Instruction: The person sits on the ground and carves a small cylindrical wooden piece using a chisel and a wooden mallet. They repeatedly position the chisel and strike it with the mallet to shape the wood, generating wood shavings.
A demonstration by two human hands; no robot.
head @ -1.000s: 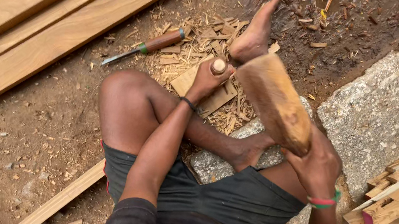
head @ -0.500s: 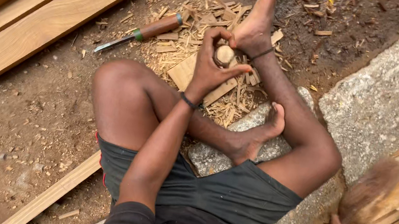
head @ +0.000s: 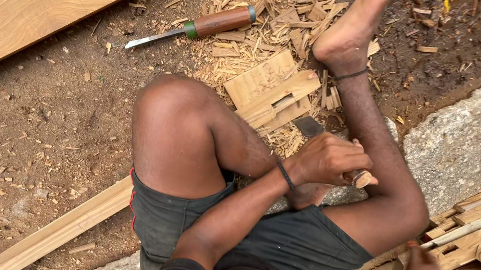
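- Bright, even daylight fills the frame; no glare or blown highlights.
- Shadows are soft and short, pooling under the bent knee at centre.
- Focus is sharp on the wood shavings at upper centre.
- Slight motion blur at the lower right edge.

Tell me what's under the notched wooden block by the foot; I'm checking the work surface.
The notched wooden block lies on wood shavings spread over bare dirt. What lies directly beneath it is covered by the block itself, and the chisel blade in the left hand overlaps its near edge.
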